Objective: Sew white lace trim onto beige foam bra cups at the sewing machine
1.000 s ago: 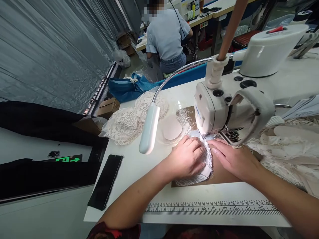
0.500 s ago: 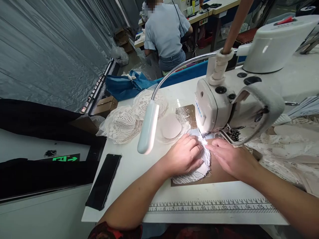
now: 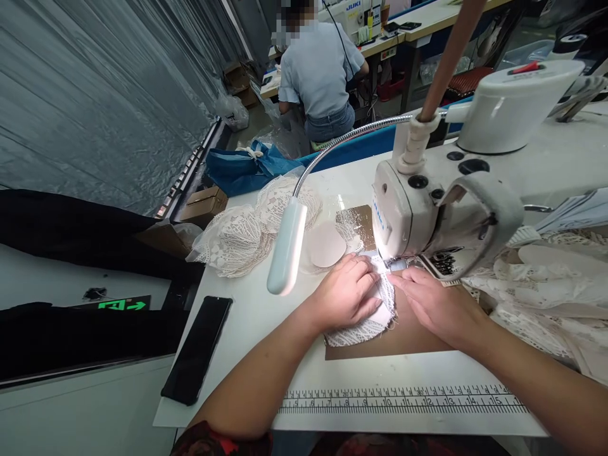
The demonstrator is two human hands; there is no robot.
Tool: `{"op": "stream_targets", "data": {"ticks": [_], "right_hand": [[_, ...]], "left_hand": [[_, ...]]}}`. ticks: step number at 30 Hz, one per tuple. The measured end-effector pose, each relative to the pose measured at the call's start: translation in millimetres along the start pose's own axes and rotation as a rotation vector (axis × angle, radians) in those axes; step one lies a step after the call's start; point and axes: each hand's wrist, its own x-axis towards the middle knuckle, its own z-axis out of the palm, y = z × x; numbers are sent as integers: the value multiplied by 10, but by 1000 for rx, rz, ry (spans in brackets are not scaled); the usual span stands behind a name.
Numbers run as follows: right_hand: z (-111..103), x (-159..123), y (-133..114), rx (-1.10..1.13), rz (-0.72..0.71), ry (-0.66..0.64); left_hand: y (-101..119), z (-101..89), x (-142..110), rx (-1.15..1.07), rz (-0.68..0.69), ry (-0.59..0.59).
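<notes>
Under the needle of a white sewing machine (image 3: 403,215) lies a small white lace piece (image 3: 380,323) with a smooth pale layer on it and frayed threads along its right edge. My left hand (image 3: 349,291) rests over this piece, fingers bent and closed down on it, thumb toward me. From the other side, my right hand (image 3: 430,297) has its fingertips drawn together at the lace's right edge, close to the needle; its thumb is partly hidden. Both hands are just in front of the presser foot, which is mostly covered by the machine head and fingers.
Left of the machine are stacked lace cups (image 3: 237,240), a pale round pad (image 3: 327,245) and a lamp (image 3: 287,247) on a bendable neck. A black phone (image 3: 197,348) lies near the table's left edge. More lace (image 3: 546,304) is heaped at right. A person (image 3: 318,76) sits beyond.
The whole view has shifted slightly. The lace piece and both hands stay at the needle, with the left fingers in nearly the same hold.
</notes>
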Motion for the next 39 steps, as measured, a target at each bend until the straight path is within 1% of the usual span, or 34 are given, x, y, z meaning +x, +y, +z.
{"op": "stream_targets", "data": {"ticks": [7,11,16,21,26,31,35,39], "right_hand": [[19,-6,-5,8,-17,77],[28,-17,13,70,-31,113],[20,-20,25,91,-53,102],[18,-23,11,49,-57,108],[20,-16,-12,-16,-28,132],[-47,29,-50,-79,12,69],[-70,46,-61,-83,27,12],[-28,20,-38,-52,11,13]], "left_hand": [[12,3,-14,45,-11,3],[58,13,-2,54,54,12],[76,21,33,25,134,-1],[72,37,15,25,110,14],[71,60,1,21,75,9],[56,85,18,55,59,11],[40,104,21,70,56,10],[33,98,23,65,39,-2]]}}
